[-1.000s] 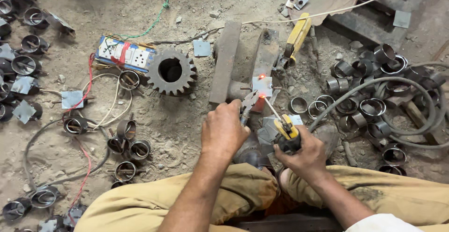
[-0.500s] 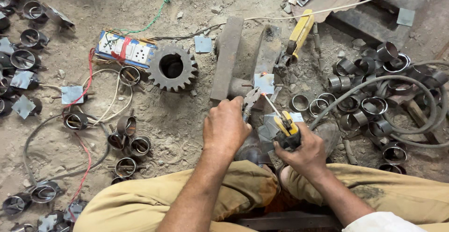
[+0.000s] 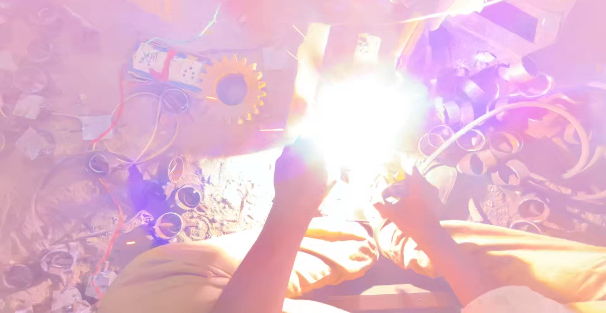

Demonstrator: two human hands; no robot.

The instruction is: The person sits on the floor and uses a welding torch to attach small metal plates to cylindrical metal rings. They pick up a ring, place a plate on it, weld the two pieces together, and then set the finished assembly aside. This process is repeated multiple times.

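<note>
Both forearms reach forward, left hand (image 3: 302, 175) and right hand (image 3: 410, 200) apart beside white glare (image 3: 360, 120); grips indiscernible.

Dusty concrete floor (image 3: 240, 187) strewn with metal rings (image 3: 187, 195), toothed gear (image 3: 232, 89), blinding white glare washing everything pink

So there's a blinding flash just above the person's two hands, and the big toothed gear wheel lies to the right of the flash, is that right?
Not quite. The head view shows the toothed gear wheel lying to the left of the flash, not the right. The rest holds: the glare sits just above the left hand and the right hand, and it hides whatever they hold.
</note>
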